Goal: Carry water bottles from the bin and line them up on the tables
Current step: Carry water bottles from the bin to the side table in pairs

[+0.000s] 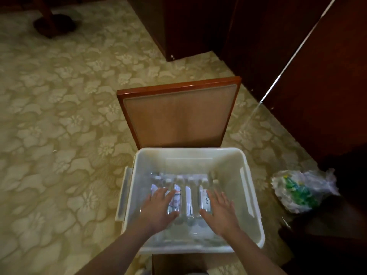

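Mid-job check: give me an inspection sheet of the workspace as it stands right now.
Surface: white plastic bin sits on a chair; chair back stands behind it.
Job's things: clear water bottles lie side by side on the bin floor; none lifted yet.
Clutter: crumpled plastic bag on the floor right of the bin.
Hands: left hand and right hand open, fingers spread, over the bottles.
Cables: nothing seen.
Surroundings: floral carpet; dark wooden furniture behind and to the right.

Head view, steeply downward over bin (198,155) (close).
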`<act>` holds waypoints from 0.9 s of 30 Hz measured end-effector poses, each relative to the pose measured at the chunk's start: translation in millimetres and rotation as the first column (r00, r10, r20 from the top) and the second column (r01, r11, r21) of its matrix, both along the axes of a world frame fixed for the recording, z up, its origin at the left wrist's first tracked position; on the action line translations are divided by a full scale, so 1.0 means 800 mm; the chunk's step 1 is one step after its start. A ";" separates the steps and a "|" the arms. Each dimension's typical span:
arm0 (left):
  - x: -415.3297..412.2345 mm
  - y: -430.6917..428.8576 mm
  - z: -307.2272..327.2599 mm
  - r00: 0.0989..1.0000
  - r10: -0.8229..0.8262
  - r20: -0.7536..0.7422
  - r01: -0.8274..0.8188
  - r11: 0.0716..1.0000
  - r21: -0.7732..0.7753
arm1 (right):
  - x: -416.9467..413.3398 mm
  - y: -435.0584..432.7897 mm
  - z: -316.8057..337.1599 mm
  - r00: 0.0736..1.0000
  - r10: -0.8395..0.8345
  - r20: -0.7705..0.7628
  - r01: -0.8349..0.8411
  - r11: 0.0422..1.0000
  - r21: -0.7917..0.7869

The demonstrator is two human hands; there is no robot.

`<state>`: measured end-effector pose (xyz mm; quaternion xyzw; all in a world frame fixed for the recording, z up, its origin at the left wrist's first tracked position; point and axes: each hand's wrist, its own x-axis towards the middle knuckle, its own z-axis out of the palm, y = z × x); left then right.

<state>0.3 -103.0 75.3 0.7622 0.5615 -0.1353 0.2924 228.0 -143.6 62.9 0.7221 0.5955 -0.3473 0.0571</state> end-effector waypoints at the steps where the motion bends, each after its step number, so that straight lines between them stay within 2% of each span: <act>1: 0.008 0.011 -0.009 1.000 0.003 -0.009 -0.003 1.000 -0.024 | 0.007 0.013 -0.013 1.000 0.011 0.003 -0.011 1.000 -0.029; 6: 0.042 0.058 -0.068 1.000 0.012 -0.018 -0.013 0.997 -0.070 | 0.034 0.067 -0.084 0.999 0.053 -0.008 -0.054 0.989 -0.138; 12: 0.073 0.094 -0.158 0.998 -0.021 -0.051 0.011 0.980 -0.197 | 0.055 0.114 -0.159 0.995 0.097 0.005 -0.094 0.979 -0.180; 16: 0.092 0.119 -0.196 0.997 -0.054 -0.049 0.042 0.976 -0.216 | 0.062 0.139 -0.191 0.992 0.122 -0.022 -0.124 0.966 -0.228; 21: 0.111 0.141 -0.239 0.990 -0.124 -0.070 0.105 0.968 -0.229 | 0.068 0.160 -0.233 0.969 0.247 0.010 -0.236 0.938 -0.254; 27: 0.129 0.153 -0.270 0.988 -0.116 -0.106 0.091 0.972 -0.218 | 0.060 0.171 -0.256 0.975 0.221 -0.009 -0.214 0.936 -0.281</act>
